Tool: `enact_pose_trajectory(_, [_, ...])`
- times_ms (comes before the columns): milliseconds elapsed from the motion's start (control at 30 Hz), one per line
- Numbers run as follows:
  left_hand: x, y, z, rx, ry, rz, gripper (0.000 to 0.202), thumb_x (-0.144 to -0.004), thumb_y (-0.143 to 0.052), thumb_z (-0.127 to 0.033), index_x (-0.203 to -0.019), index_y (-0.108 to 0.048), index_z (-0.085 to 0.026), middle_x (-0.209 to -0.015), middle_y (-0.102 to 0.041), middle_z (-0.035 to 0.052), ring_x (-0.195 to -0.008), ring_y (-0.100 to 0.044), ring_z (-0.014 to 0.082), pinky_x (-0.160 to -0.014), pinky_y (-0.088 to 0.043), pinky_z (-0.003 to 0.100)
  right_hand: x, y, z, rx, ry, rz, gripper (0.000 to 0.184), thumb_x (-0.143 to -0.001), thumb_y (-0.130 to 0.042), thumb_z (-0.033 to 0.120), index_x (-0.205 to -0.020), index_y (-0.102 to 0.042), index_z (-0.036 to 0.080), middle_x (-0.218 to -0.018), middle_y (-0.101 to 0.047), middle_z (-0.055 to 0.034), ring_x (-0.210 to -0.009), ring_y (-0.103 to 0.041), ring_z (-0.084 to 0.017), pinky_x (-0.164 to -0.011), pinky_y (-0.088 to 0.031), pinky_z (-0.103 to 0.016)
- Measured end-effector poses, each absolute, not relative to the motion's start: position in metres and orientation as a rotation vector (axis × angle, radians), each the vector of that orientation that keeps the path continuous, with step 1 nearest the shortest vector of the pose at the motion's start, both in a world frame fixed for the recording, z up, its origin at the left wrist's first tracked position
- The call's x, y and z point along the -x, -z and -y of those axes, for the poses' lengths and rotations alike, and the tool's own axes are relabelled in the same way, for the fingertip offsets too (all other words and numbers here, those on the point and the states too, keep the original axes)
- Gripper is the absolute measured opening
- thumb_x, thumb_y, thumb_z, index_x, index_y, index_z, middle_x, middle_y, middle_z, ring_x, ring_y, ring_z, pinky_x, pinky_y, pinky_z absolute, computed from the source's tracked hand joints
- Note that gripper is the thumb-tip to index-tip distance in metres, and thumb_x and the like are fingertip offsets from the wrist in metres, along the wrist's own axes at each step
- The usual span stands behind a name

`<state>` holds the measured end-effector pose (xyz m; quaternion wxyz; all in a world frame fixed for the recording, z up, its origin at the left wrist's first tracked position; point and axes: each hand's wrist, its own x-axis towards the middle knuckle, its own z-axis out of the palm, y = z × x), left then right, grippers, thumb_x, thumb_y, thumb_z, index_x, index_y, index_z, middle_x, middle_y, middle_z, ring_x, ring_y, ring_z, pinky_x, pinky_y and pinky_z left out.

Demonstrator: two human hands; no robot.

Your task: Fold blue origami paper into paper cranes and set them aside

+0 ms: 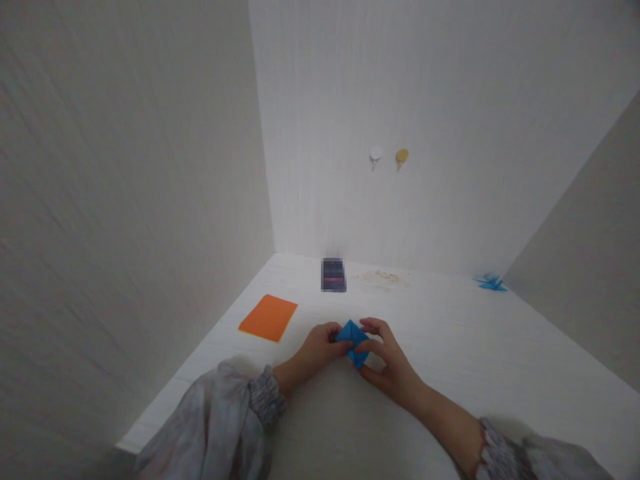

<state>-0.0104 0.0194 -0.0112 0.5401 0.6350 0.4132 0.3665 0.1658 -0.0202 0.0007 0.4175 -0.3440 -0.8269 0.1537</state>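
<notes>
A small piece of folded blue origami paper (351,331), diamond-shaped with a crease down its middle, is held just above the white table. My left hand (325,343) pinches its left side, thumb on top and the other fingers behind. On the right edge, my right hand (387,357) touches the paper with fingers curved and apart, one fingertip on its face and the thumb near the lower corner. Left of my hands lies a stack of orange square paper (269,318), flat on the table.
Against the back wall lies a dark, pixelated object (333,275). Folded blue paper pieces (492,282) rest in the far right corner. A white hook (375,155) and a yellow hook (402,156) are on the back wall. Walls stand on both sides of the table (450,333).
</notes>
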Motion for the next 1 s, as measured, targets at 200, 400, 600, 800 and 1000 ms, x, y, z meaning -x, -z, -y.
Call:
enact_pose_trajectory(200, [0.0103,0.0079,-0.0178,-1.464,-0.888,-0.962,0.029,-0.061,-0.067,-0.035,-0.074,-0.057,-0.011,-0.065,-0.058,0.0010,-0.059,-0.050,0.0117,-0.057,-0.037,0.024,-0.1654,-0.0034,0.0229,0.816,-0.262,2.140,0.020,-0.069,-0.053,0.007,-0.082,-0.056,0.022,-0.118,-0.034,-0.0077,-0.109,-0.039,-0.024,-0.087,-0.040,-0.040])
enact_pose_trajectory(400, [0.0102,0.0090,-0.0180,-1.436,-0.874,-0.947,0.032,-0.059,-0.069,-0.036,-0.074,-0.056,-0.011,-0.067,-0.059,0.0021,-0.061,-0.052,0.0126,-0.058,-0.038,0.024,-0.1659,-0.0038,0.0229,0.797,-0.240,2.171,0.017,-0.071,-0.053,0.009,-0.081,-0.058,0.023,-0.115,-0.036,-0.0074,-0.107,-0.041,-0.023,-0.085,-0.041,-0.040])
enact_pose_trajectory(600, [0.0096,0.0133,-0.0196,-1.477,-0.867,-0.942,0.029,-0.062,-0.066,-0.035,-0.075,-0.057,-0.011,-0.064,-0.057,0.0003,-0.057,-0.049,0.0105,-0.054,-0.036,0.022,-0.1651,-0.0049,0.0231,0.774,-0.207,2.138,0.016,-0.073,-0.054,0.011,-0.082,-0.057,0.024,-0.114,-0.038,-0.0073,-0.105,-0.042,-0.023,-0.084,-0.042,-0.041])
enact_pose_trajectory(800, [0.0081,0.0110,-0.0189,-1.494,-0.847,-0.997,0.027,-0.061,-0.066,-0.033,-0.073,-0.057,-0.012,-0.061,-0.054,-0.0010,-0.056,-0.047,0.0102,-0.053,-0.034,0.022,-0.1654,-0.0073,0.0242,0.785,-0.184,2.131,0.017,-0.074,-0.054,0.014,-0.087,-0.057,0.025,-0.111,-0.043,-0.0074,-0.103,-0.044,-0.023,-0.083,-0.043,-0.040])
enact_pose_trajectory(1000, [0.0075,0.0051,-0.0159,-1.493,-0.852,-0.975,0.024,-0.062,-0.065,-0.031,-0.071,-0.055,-0.011,-0.062,-0.055,-0.0009,-0.056,-0.047,0.0098,-0.053,-0.035,0.022,-0.1649,-0.0038,0.0223,0.766,-0.144,2.116,0.017,-0.073,-0.054,0.012,-0.084,-0.057,0.025,-0.108,-0.044,-0.0067,-0.102,-0.044,-0.022,-0.082,-0.043,-0.040])
